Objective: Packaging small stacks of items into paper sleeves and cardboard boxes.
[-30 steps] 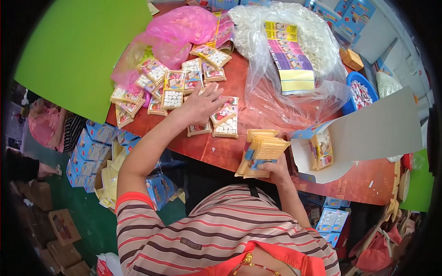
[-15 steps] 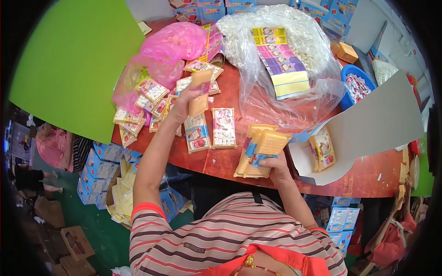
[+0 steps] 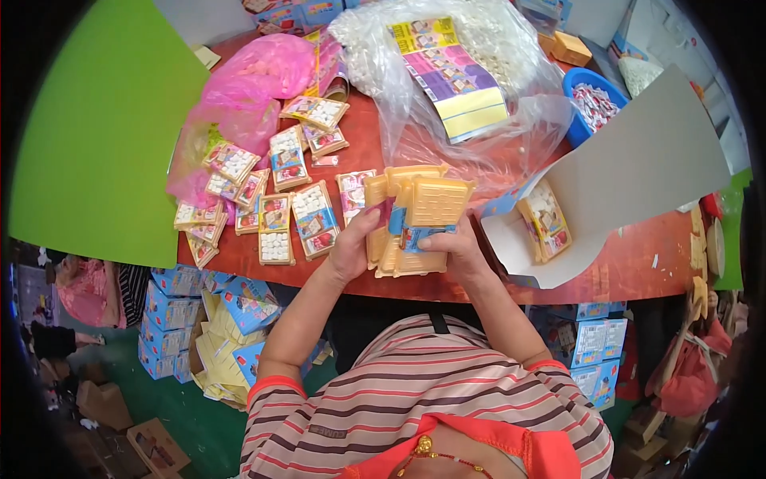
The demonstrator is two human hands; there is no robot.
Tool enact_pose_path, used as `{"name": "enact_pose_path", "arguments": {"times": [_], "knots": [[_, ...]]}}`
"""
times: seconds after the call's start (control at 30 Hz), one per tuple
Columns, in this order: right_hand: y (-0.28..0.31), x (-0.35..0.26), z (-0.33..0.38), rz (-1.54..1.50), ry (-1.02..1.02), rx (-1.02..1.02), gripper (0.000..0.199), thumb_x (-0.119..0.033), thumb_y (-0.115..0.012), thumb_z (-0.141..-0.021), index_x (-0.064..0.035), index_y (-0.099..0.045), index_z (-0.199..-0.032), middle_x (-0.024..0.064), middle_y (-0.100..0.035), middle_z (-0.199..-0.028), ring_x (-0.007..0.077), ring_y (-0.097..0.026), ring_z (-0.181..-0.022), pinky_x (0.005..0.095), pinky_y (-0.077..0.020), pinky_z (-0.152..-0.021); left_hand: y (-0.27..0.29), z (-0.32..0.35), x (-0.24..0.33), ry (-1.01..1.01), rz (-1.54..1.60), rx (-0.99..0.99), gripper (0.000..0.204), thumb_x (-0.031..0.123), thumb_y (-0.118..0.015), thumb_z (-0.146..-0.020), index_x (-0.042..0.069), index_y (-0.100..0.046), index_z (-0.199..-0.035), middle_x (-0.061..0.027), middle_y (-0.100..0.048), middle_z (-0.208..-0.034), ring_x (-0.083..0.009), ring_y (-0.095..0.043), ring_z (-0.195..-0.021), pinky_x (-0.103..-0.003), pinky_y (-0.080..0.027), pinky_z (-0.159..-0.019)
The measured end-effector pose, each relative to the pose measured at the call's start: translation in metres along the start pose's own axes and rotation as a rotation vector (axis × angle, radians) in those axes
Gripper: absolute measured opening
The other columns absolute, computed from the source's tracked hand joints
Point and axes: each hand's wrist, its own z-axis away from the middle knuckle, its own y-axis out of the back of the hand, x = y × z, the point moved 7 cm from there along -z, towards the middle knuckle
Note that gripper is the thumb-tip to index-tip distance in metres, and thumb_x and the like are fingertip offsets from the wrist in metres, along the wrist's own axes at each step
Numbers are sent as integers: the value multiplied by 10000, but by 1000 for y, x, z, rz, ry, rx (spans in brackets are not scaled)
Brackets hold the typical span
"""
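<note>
Both hands meet at a bundle of small orange-yellow plastic trays (image 3: 440, 206) with printed bands, held upright over the front edge of the table. My right hand (image 3: 464, 249) is closed around the right side, thumb across a blue band. On the left side, my left hand (image 3: 355, 246) grips an outer tray, its fingers partly hidden behind it. Left of the hands lie filled packs with white pieces and strawberry prints, among them a blue-banded pack (image 3: 316, 219) and a yellow-banded pack (image 3: 275, 230). A pink-printed pack (image 3: 353, 191) is partly covered by the bundle.
An open white carton (image 3: 511, 251) stands at right with one filled pack (image 3: 544, 220) inside. Behind are a transparent bag of white pieces (image 3: 359, 40), a printed sheet (image 3: 467, 88), a pink bag (image 3: 267, 72) and a blue basin (image 3: 570, 84). Blue boxes (image 3: 169, 307) stack on the floor.
My left hand has come down and right from above the packs, bringing its tray against the bundle in my right hand. The view has shifted slightly.
</note>
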Motion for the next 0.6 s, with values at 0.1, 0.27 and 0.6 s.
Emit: {"name": "enact_pose_path", "arguments": {"times": [0.1,0.27,0.6], "knots": [[7,7,6,6,-35,-21,602,-85,-697,-626,15,-534,-1198,100,-635,-1065,196,-624,-972,323,-492,-892,0,2,-15,12,99,-28,513,360,-427,-996,36,-377,-1390,-110,-506,-1344,-217,-503,-1228,-388,-401,-1044],[9,14,18,11,-62,-77,628,-108,-722,-623,8,-535,-1211,96,-638,-1069,196,-624,-992,324,-492,-903,15,-1,-40,-31,72,2,509,412,-366,-1008,76,-398,-1388,-98,-502,-1363,-234,-490,-1249,-422,-386,-1054],[3,-33,82,184,131,-174,913,-157,-812,-618,10,-356,-1391,82,-556,-1240,183,-545,-1124,322,-430,-977,-53,-13,-11,-187,-282,-83,879,524,-531,-864,67,-143,-1507,-144,-216,-1540,-289,-250,-1409,-427,-219,-1137]]}}
